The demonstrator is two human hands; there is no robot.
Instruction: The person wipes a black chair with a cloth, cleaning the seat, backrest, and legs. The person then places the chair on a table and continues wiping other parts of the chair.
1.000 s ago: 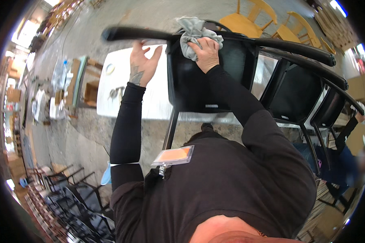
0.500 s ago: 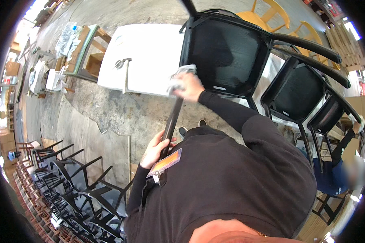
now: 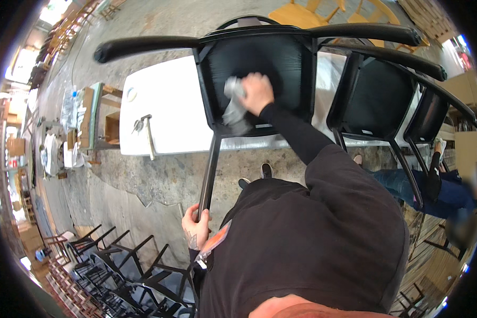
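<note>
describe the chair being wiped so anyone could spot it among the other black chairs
Over the white table lies a row of black chairs. It is the leftmost chair, where the right hand presses a grey cloth on its seat and the left hand grips its leg.

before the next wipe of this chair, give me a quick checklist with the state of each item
1. Left hand grips the chair leg: ok, fingers closed round it.
2. Right hand holds the cloth: ok, the grey cloth is bunched under it.
3. Cloth is on the seat: ok, it lies against the black seat.
4. Seat is clean: cannot tell, the surface is too dark.
5. Next chair is apart: not ok, it sits close at the right.
6. White table behind: ok, tools lie on it away from the chair.
</note>
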